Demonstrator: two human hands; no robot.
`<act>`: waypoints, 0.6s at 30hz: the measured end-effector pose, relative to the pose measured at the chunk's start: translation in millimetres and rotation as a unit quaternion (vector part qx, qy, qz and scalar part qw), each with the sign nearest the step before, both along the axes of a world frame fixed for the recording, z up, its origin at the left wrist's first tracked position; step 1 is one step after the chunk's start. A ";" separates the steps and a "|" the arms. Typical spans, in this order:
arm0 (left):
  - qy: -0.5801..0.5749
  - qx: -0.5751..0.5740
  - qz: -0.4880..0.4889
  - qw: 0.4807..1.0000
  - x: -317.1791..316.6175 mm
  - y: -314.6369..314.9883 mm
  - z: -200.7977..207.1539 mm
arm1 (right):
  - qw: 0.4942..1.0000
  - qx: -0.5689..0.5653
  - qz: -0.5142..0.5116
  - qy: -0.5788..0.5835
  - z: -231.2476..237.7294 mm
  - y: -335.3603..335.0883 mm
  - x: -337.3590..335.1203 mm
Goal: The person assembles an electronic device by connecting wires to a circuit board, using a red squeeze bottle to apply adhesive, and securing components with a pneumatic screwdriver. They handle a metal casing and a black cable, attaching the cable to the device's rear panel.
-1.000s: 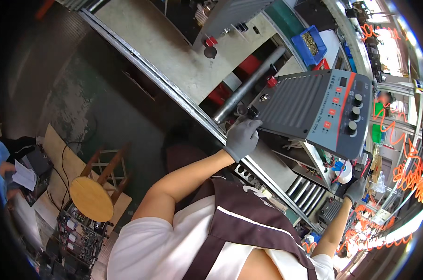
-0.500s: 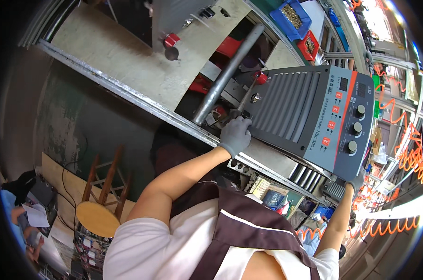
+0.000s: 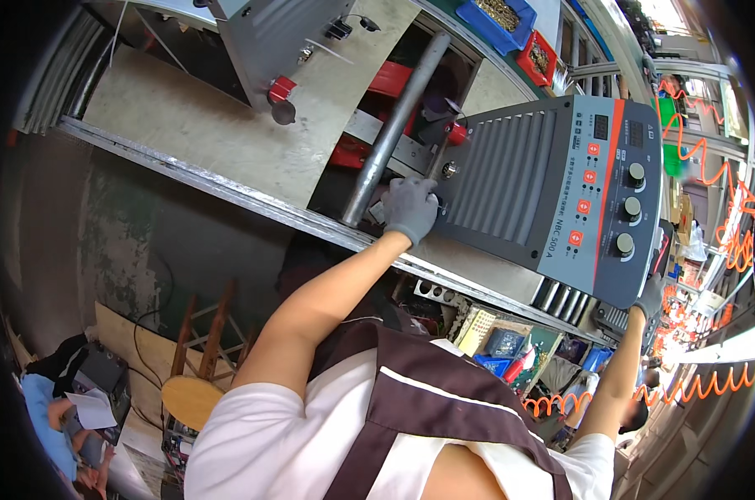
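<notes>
A large grey welding machine (image 3: 498, 179) with a louvred front stands on the line before me. Its control panel (image 3: 607, 196) carries dark displays, red buttons and several round knobs. My left hand (image 3: 411, 210), in a grey glove, is closed at the louvred end's near edge, next to a round metal socket (image 3: 450, 169) and a red connector (image 3: 456, 133). Just left of that hand lies a steel roller (image 3: 398, 125). My right hand (image 3: 651, 298), also gloved, grips the panel's near right corner; its fingers are mostly hidden behind the casing.
Another grey machine housing (image 3: 269, 50) stands on the board at upper left. A blue bin (image 3: 498, 21) and a red bin (image 3: 537, 58) of small parts sit at the far side. Metal rail (image 3: 227, 196) edges the line. A round stool (image 3: 192, 402) is at lower left.
The view has shifted, so the machine sits a little higher in it. My left hand has moved slightly up along the machine's edge; my right hand stays at the panel corner.
</notes>
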State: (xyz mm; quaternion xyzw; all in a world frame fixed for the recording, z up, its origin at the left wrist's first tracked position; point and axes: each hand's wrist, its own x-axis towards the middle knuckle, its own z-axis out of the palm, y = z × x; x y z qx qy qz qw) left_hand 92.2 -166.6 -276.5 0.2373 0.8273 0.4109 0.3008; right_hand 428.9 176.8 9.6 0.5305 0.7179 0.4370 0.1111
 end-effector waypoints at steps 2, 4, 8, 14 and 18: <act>-0.058 -0.034 -0.025 0.997 -5.3 8.7 -9.0 | 1.000 -0.004 -0.007 0.003 -0.5 -3.4 -5.0; -0.087 -0.027 -0.040 0.995 -6.7 13.2 -14.2 | 1.000 -0.013 -0.016 0.003 0.8 -6.6 -6.5; -0.083 0.002 -0.026 0.996 -2.7 19.1 -17.2 | 0.999 -0.022 -0.024 0.035 2.3 11.4 13.6; -0.018 0.011 -0.037 0.999 3.8 21.2 -29.3 | 0.999 -0.024 -0.030 0.025 5.9 -0.7 29.5; -0.044 0.083 0.012 0.996 8.9 19.4 -35.2 | 0.999 -0.028 -0.029 0.018 11.5 -5.1 38.8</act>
